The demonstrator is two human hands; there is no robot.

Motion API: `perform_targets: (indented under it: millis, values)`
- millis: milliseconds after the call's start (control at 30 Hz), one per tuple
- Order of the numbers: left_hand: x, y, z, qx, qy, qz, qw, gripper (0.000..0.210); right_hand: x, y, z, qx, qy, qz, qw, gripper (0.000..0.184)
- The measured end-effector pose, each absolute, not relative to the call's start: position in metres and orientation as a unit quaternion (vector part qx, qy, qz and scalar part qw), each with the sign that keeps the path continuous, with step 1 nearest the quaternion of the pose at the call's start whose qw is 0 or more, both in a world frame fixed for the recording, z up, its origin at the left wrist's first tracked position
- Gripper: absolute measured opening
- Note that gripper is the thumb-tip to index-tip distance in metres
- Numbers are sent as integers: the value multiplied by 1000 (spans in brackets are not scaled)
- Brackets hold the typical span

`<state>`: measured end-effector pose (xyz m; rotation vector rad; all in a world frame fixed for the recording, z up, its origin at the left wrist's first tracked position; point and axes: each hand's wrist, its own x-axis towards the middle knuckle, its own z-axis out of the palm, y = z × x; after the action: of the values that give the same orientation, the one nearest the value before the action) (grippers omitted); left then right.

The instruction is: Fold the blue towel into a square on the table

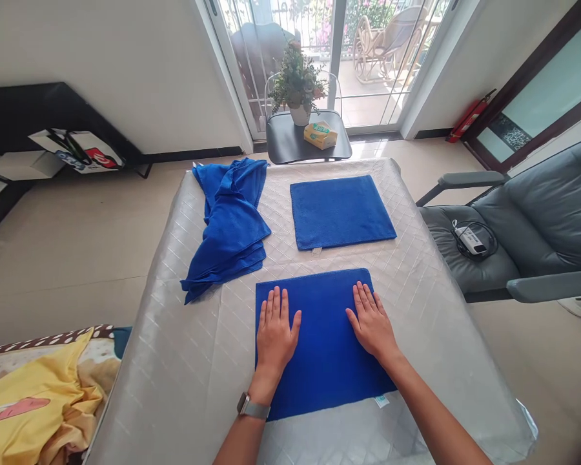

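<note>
A blue towel [319, 349] lies spread flat on the plastic-wrapped mattress [445, 361] in front of me, a small white tag at its near edge. My left hand [275, 332] rests palm down on its left side, fingers stretched out. On its right side my right hand [370, 321] lies flat, fingers extended. Beyond it, a folded blue towel [341, 210] lies smooth, also with a tag. To the far left sits a crumpled heap of blue towels [232, 219].
A black chair [283, 139] at the far end bears a potted plant [299, 84] and a tissue pack [321, 135]. At right stands a grey armchair [489, 258] with a cabled white device [469, 237]. Yellow fabric [39, 394] lies lower left.
</note>
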<state>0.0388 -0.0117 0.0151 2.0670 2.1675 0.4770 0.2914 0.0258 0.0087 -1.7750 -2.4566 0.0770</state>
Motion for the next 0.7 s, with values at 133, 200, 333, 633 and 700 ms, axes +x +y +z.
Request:
perform_targets:
  millis: [133,200,333,633,700]
  values:
    - [34,2,5,684,714,140,56,70,284,42,16,-583,-808,9,79,71]
    - [32,2,2,684,716,131,56,70,281,54,14,-580,-811,10,82,71]
    - [23,1,1,672,728,128,54,69,282,68,2,-583,-809,16,65,71]
    - [-8,7,-4,648,749,131,42,70,293,73,0,-596,-801,33,48,65]
    - [-6,7,-4,645,751,134,39,69,293,74,2,-602,-796,35,50,65]
